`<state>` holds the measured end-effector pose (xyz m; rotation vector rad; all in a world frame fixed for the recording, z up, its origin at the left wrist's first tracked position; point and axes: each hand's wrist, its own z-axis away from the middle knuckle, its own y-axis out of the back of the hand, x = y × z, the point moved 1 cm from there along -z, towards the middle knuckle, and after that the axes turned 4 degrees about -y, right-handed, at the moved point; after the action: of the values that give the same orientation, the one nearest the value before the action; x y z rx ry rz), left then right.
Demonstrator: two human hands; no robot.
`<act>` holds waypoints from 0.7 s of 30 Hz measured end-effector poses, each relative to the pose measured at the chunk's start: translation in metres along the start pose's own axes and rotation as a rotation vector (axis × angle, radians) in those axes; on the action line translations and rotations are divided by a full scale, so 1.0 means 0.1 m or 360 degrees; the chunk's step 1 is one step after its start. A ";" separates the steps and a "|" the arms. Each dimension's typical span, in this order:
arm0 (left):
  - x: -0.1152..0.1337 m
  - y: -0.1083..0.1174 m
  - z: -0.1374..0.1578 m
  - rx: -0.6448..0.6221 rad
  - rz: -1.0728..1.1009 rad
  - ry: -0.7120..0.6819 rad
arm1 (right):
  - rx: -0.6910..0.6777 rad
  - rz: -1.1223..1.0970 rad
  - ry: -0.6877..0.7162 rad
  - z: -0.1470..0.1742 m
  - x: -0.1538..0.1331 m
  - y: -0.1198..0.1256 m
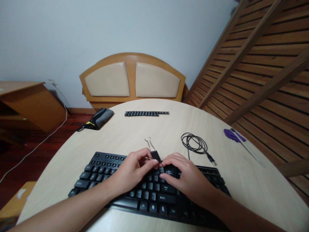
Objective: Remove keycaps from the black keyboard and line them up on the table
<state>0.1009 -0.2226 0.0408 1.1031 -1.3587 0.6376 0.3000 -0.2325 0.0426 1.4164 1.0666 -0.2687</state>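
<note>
A black keyboard [125, 203] lies on the table, with bare switch sockets showing in its upper left rows. Over its upper middle, my left hand [135, 166] pinches a keycap puller [155, 156] with a small black body. Two thin wire prongs with hooked ends point up and away from it; at its lower end wire reaches down toward the keys. My right hand [181, 170] is closed beside it, thumb and index finger at the sides of a keycap [161, 169]. Whether that keycap is off its socket is hard to make out.
Removed keycaps [142, 113] stand in rows at the table's far side. A coiled USB cable [195, 144] lies behind the keyboard. At left is a black pouch [100, 118]; at right, a purple cloth [231, 135] and a thin brush [248, 149]. A chair [132, 77] stands beyond.
</note>
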 end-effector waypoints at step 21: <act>0.03 -0.01 0.01 -0.0014 -0.0069 0.0012 | 0.0037 0.0001 0.0041 0.03 -0.03 0.01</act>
<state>0.1017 -0.2250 0.0429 1.1192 -1.3264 0.6034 0.3006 -0.2360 0.0449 1.4444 1.0873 -0.2638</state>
